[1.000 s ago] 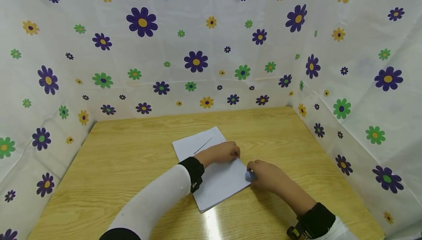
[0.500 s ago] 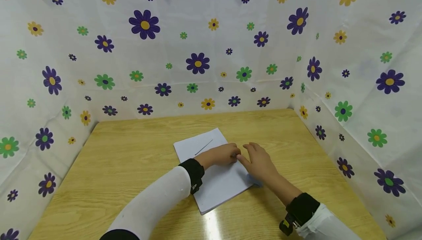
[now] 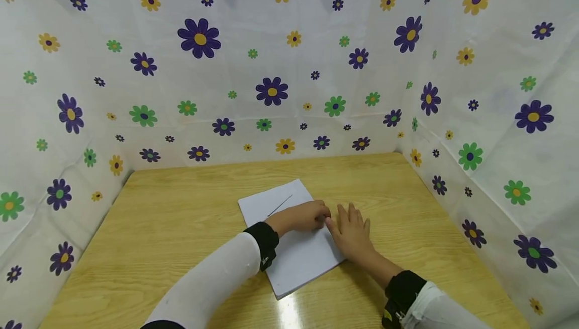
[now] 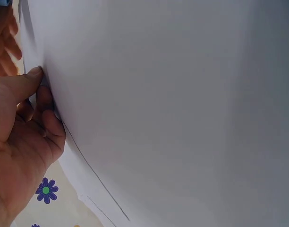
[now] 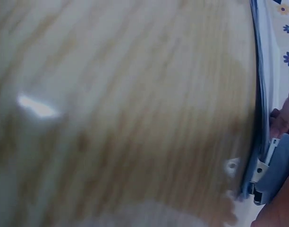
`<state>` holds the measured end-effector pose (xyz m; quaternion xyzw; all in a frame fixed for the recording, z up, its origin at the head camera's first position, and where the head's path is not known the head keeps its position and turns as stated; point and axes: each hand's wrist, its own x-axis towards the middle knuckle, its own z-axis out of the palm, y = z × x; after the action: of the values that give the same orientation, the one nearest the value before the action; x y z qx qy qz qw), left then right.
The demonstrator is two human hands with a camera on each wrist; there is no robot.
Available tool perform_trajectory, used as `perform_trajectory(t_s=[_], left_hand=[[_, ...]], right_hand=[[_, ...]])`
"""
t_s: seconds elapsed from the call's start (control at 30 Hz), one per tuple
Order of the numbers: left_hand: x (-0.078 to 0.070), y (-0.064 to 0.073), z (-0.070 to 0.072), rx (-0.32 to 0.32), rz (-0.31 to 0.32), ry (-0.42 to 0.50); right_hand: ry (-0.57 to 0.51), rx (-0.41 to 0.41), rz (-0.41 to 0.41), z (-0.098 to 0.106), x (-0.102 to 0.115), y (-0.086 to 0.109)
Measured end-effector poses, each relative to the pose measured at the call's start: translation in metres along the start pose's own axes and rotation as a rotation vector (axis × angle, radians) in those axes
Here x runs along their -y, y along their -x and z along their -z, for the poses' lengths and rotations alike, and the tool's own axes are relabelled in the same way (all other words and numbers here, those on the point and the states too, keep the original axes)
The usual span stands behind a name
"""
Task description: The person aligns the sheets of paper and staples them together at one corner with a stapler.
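Observation:
A stack of white paper [image 3: 307, 263] lies aslant on the table, a thin dark line [image 3: 279, 205] on its upper part. My left hand [image 3: 308, 216] reaches across the stack and pinches its right edge between thumb and curled fingers, seen closer in the left wrist view. Beside it, my right hand [image 3: 355, 236] lies with fingers straight and spread at the same edge, its thumb near the left fingertips. In the right wrist view a small blue stapler [image 5: 278, 168] sits at the stack's edge by the right hand; the head view hides it beneath that hand.
The wooden table [image 3: 181, 218] extends around the paper, with a bright light reflection near its front. White sheeting [image 3: 280, 42] with printed flowers encloses the back and both sides.
My right hand has let go of the blue stapler, straightened its fingers and moved forward and left towards the left hand. The left hand stays at the paper's edge.

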<state>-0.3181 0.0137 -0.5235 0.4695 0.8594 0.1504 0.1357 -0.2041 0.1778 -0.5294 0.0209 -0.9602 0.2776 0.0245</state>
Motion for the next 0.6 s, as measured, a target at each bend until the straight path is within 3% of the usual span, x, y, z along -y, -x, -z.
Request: perform_trajectory(t_s=[0.23,0.6], left_hand=[[0.0053,-0.0025,-0.0043,-0.001,-0.001,-0.009],[0.0018,-0.0016,-0.0047,-0.009,0.004,-0.008]], right_hand=[[-0.017,-0.018,-0.085,-0.0054,0.0003,0.0002],[0.105,-0.063,-0.122,-0.0099,0.0029,0.0032]])
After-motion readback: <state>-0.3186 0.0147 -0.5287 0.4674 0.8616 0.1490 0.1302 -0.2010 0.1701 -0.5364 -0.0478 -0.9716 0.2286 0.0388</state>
